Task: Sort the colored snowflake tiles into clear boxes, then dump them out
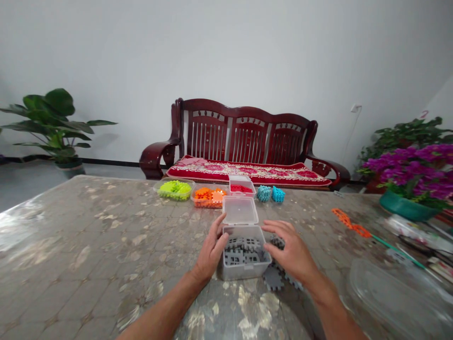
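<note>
A clear plastic box (244, 271) stands before me, its hinged lid (240, 210) tipped back. Grey notched plastic pieces (242, 252) lie inside it. My left hand (211, 248) rests along the box's left wall, with thumb and fingers apart. On the other side, my right hand (290, 249) is at the right rim, fingers spread and nothing visible in them. More grey pieces (273, 278) lie on the table beside the box, partly hidden under my right hand.
Behind the box stand tubs of yellow-green pieces (175, 189), orange pieces (208, 196) and red pieces (241, 189). Two blue stacks (278, 194) sit beside them. On the right are an orange-headed stick (354, 228), a clear lid (392, 293) and a flower pot (406, 205).
</note>
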Motion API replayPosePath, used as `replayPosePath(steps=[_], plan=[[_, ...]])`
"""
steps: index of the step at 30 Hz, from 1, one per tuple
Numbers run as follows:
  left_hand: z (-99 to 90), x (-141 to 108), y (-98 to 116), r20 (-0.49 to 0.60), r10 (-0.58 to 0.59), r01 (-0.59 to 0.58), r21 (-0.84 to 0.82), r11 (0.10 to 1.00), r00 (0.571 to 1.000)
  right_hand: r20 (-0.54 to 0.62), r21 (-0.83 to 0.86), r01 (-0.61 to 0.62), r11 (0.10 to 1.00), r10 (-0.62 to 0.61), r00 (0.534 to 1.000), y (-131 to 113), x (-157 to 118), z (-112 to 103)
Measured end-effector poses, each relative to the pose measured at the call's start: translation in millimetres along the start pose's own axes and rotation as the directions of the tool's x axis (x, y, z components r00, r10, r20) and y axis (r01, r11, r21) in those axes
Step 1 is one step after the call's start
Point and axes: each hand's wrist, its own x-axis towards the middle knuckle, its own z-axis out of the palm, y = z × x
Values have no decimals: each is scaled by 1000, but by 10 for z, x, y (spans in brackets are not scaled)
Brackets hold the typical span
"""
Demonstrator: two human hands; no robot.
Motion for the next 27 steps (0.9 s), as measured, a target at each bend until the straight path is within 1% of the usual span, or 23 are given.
replayPosePath(steps=[3,6,8,10,14,18,21,23,25,27], plan=[[-3,-6,-5,6,-12,12,-17,1000,1000,-51,-39,-139,990,137,989,259,-57,-38],[-4,-15,-9,18,-24,24,-27,999,1000,-12,-160,-298,941,300,954,509,-117,-107],[-4,-18,-13,22,-26,26,-25,999,999,23,-266,-352,897,371,928,611,-145,-157],[-5,-16,-14,27,-23,24,-9,1000,999,40,-347,-371,861,408,912,655,-164,-196],[-8,-4,3,30,-13,12,20,1000,999,65,-415,-354,838,415,907,640,-181,-218],[-12,-7,19,49,-7,7,-1,1000,999,84,-453,-316,834,393,916,603,-186,-191],[-13,-18,-2,28,-26,27,-14,1000,999,99,-463,-301,834,386,917,628,-189,-170],[-11,-22,-20,20,-43,44,-32,999,999,85,-465,-315,827,397,914,672,-188,-165],[-10,-21,-27,18,-48,48,-44,998,999,42,-430,-347,833,402,915,705,-178,-169],[-9,-18,-20,14,-38,38,-28,999,999,-1,-323,-356,877,376,927,682,-158,-177]])
